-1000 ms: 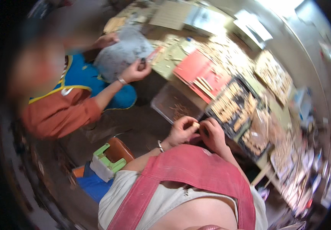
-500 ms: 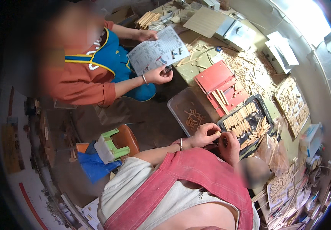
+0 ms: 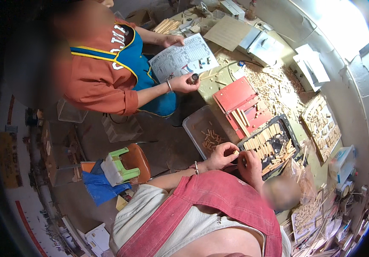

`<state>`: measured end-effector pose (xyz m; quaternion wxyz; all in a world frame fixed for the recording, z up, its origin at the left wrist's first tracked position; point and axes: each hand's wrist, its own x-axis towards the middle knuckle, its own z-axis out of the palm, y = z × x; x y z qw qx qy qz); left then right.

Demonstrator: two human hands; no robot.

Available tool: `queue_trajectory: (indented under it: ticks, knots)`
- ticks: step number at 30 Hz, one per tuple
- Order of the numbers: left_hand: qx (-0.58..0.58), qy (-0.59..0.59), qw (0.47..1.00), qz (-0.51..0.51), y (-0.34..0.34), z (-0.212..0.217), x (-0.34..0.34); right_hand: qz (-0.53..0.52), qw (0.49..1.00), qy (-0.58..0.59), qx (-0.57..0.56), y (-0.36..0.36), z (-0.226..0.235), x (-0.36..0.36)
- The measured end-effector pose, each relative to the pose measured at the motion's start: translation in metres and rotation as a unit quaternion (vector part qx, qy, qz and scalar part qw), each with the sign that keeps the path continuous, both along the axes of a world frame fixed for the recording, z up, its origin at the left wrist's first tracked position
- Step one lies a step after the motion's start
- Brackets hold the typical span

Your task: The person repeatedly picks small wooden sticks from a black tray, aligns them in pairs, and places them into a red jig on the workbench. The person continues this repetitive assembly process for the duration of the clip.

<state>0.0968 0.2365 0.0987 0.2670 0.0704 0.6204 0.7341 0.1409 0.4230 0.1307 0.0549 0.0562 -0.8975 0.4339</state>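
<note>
Cluttered with small wooden pieces, the long tabletop [image 3: 218, 88] runs from the top of the view down the right side under bright window light. Close to the wearer's chest, the left hand [image 3: 222, 155] and the right hand [image 3: 249, 166] meet just in front of a black tray [image 3: 290, 128] filled with short wooden sticks. The left fingers [image 3: 231, 150] are pinched narrowly on a small wooden stick [image 3: 236, 152], while the right fingers are curled close against it; whether they also grip it cannot be told. Just left of the tray, a clear plastic bin [image 3: 194, 124] holds a loose scatter of similar sticks, and beyond it lies a red board [image 3: 235, 92] with a few slats resting on it. Farther up, a co-worker in an orange shirt and blue apron holds a printed sheet [image 3: 180, 58] with one hand and a small dark round object [image 3: 194, 78] in the other hand [image 3: 184, 83]. On the floor at left stands a small stool with a green frame [image 3: 118, 165].
</note>
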Motion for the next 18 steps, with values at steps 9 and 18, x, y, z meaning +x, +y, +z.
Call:
queue_trajectory:
  ticks: [9,18]
  knots:
    - [-0.036,-0.049,0.998,-0.014,0.019,-0.018,-0.004,-0.081,0.994,-0.074,0.005,0.069,-0.024,0.005]
    - [-0.12,-0.113,0.986,0.017,0.036,-0.012,-0.007,-0.298,0.926,-0.163,0.165,0.229,-0.139,-0.024]
